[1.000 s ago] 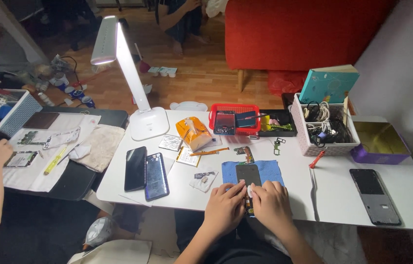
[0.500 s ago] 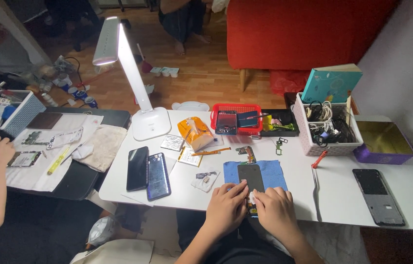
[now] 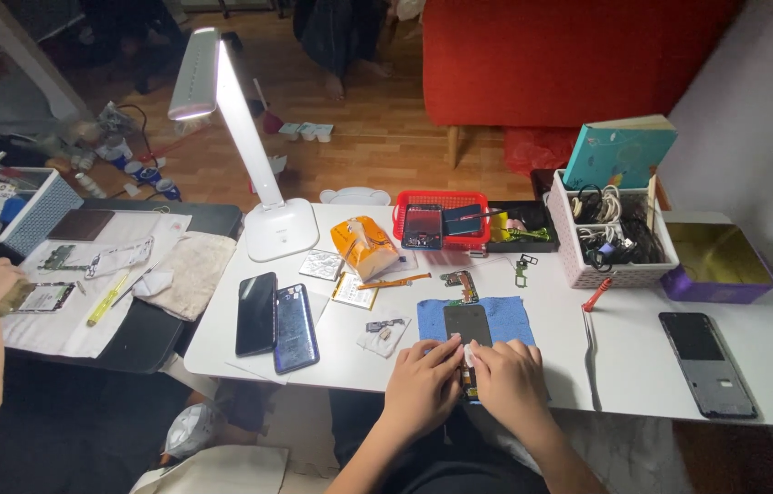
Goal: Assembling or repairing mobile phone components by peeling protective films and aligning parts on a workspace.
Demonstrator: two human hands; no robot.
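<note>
A dark phone (image 3: pixel 468 325) is laid on a blue cloth (image 3: pixel 505 316) near the front edge of the white tabletop (image 3: pixel 642 366), and its near end is pinched between the fingers of the left hand (image 3: pixel 423 384) and the right hand (image 3: pixel 510 382), which are pressed together over it. A phone and a dark card are held in the red basket (image 3: pixel 441 199); coiled cables are kept in the white basket (image 3: pixel 578 261), against which a teal book (image 3: pixel 619 151) is propped. The purple tin (image 3: pixel 725 288) is seen open, its inside plain yellow. An orange packet (image 3: pixel 363 245) is placed beside the lamp base (image 3: pixel 281 229).
</note>
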